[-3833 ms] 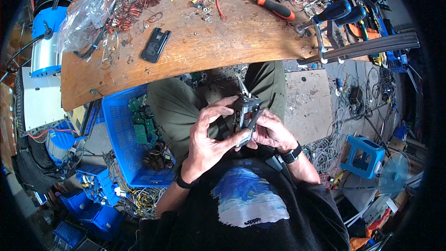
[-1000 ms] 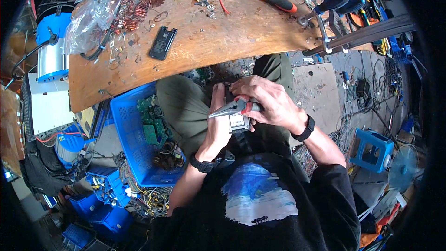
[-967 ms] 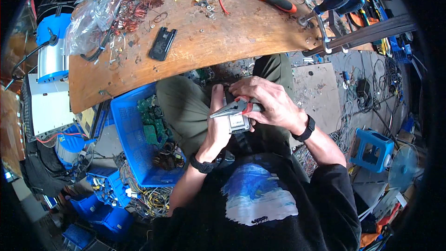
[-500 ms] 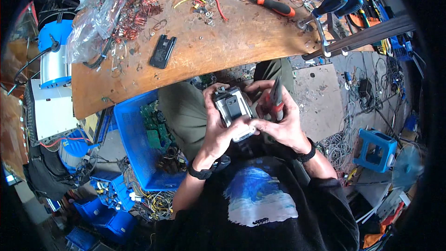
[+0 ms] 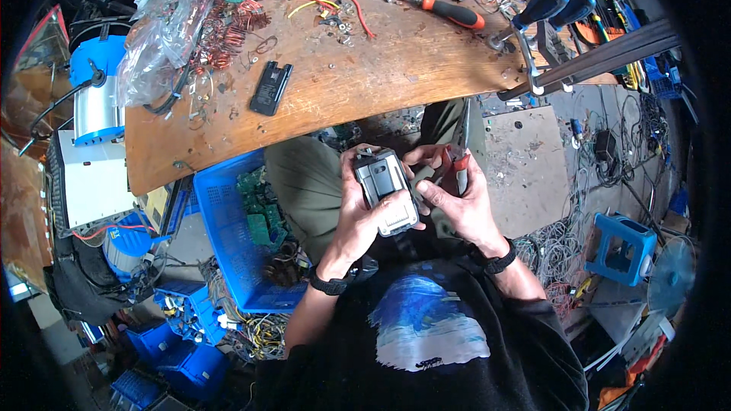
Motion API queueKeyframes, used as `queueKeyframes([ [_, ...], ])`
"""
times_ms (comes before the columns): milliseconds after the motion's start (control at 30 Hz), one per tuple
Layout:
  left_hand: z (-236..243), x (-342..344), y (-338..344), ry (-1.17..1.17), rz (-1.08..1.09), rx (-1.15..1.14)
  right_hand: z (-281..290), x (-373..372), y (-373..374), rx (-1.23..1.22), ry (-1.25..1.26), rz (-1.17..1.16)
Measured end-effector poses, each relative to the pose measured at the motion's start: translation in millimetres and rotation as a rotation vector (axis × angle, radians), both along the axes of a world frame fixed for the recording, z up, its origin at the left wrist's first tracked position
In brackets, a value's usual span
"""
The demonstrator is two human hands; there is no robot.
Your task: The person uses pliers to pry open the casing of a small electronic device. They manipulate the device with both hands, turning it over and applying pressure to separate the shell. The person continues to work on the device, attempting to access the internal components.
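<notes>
My left hand (image 5: 358,221) is closed around a silver-and-black handheld device (image 5: 381,176), its thumb lying across the lower face. Just right of it, my right hand (image 5: 470,209) grips long-nose pliers (image 5: 458,161) with red-and-grey handles, their jaws pointing up. A small dark piece (image 5: 424,173) shows between that hand's fingers and the device; I cannot make out what it is. Both hands are over my lap, below the wooden bench (image 5: 327,84). A black plastic cover (image 5: 270,87) lies on the bench.
Copper coils (image 5: 225,30), a plastic bag (image 5: 152,53), screwdrivers (image 5: 453,14) and clamps (image 5: 548,15) crowd the bench. A blue crate (image 5: 236,274) of circuit boards stands at lower left; a blue stool (image 5: 617,247) and cable tangles (image 5: 544,266) are at right.
The pliers have swung from pointing left across the device to upright at its right. The device's face is now uncovered, and my right hand has moved slightly rightward from it.
</notes>
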State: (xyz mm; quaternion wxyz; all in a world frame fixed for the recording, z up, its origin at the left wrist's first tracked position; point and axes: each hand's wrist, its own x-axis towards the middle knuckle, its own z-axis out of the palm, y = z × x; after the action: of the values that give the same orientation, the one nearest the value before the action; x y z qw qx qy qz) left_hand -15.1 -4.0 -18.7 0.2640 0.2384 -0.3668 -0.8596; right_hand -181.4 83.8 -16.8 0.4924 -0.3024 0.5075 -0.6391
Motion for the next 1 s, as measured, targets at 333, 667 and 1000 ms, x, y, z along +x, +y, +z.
queueKeyframes([
  [333, -13, -1, -4, 0.008, 0.049, 0.212, -8, 0, 3, 0.013, -0.028, 0.027],
  [667, -6, -12, -1, -0.232, 0.23, -0.071, -5, 12, 1, 0.044, 0.092, 0.037],
  [1000, -11, -14, 2, -0.259, 0.263, -0.154, -11, 13, 3, 0.026, -0.026, 0.064],
])
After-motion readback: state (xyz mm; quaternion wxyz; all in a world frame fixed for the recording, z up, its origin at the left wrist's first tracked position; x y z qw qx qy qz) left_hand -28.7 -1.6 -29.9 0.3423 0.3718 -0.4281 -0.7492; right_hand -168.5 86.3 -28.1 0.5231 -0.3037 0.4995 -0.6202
